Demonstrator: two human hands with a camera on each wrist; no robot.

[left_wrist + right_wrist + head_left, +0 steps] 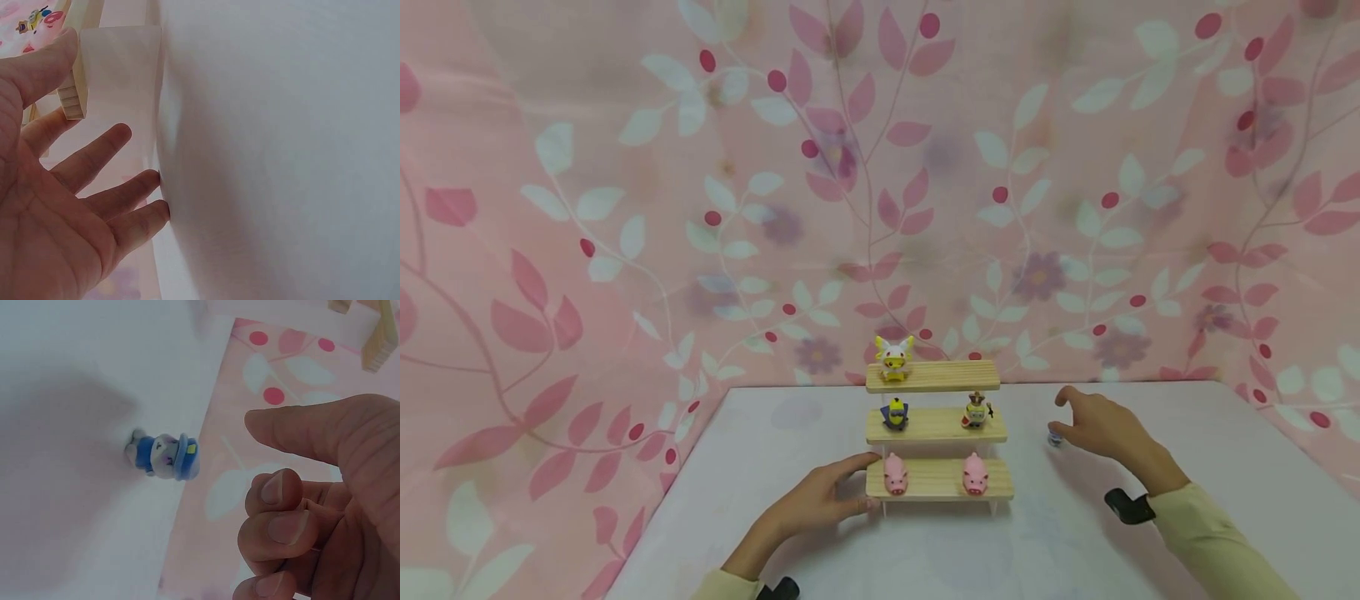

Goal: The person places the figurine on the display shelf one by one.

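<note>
A three-tier wooden display shelf (934,481) stands on the white table. At the left end of its lowest board my left hand (816,502) pinches the wood between thumb and index finger; the other fingers (94,159) spread below in the left wrist view, two tips at the tabletop. To the right of the shelf, a small figurine (164,456) with a blue cap and blue clothes stands on the table. Close to it is my right hand (1103,429), holding nothing, thumb stretched out and fingers loosely bent. The hand partly covers the figurine in the head view.
Two pink pigs (895,476) sit on the lowest board. On the middle board are a caped yellow figure (895,414) and a crowned one (976,412). A yellow figure in a white hood (893,361) stands on top. Behind hangs a floral pink cloth (940,167).
</note>
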